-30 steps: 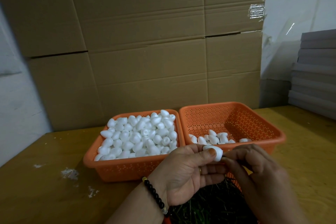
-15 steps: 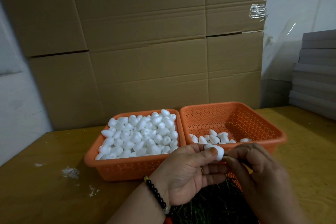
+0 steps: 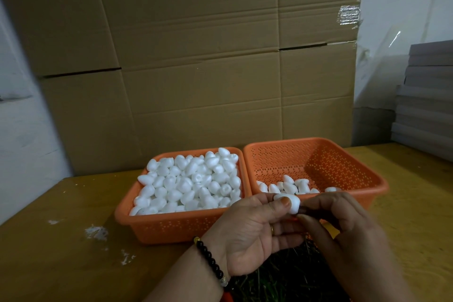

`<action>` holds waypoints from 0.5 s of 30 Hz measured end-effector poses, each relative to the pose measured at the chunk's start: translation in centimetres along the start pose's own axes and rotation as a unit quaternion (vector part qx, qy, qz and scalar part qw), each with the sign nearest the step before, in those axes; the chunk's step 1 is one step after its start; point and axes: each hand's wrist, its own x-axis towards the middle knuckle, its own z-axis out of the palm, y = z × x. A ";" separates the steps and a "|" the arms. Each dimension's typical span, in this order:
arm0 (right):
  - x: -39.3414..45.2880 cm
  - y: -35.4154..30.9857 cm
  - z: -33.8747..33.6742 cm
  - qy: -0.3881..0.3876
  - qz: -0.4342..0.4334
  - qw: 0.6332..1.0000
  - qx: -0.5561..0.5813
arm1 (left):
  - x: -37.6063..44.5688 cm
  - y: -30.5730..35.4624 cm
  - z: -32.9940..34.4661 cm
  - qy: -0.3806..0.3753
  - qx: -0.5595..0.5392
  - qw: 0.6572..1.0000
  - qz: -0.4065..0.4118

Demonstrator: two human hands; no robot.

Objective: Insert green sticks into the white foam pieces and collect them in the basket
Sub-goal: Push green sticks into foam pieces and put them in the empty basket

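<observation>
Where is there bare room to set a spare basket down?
Bare tabletop right of the right basket, and left of the full left basket, apart from foam crumbs. Crowded near the front middle: left hand, right hand, green sticks.

Two orange baskets (image 3: 186,225) side by side on one wooden table (image 3: 54,252) — the left heaped with white foam pieces (image 3: 188,181) too many to count, the right basket (image 3: 318,167) with roughly ten — one foam piece (image 3: 291,202) held between two hands, one beaded bracelet (image 3: 210,262)
</observation>
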 end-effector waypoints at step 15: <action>0.0 -0.4 -0.3 0.005 -0.010 1.000 0.007 | -0.1 -0.1 -0.1 -0.018 -0.011 1.000 -0.013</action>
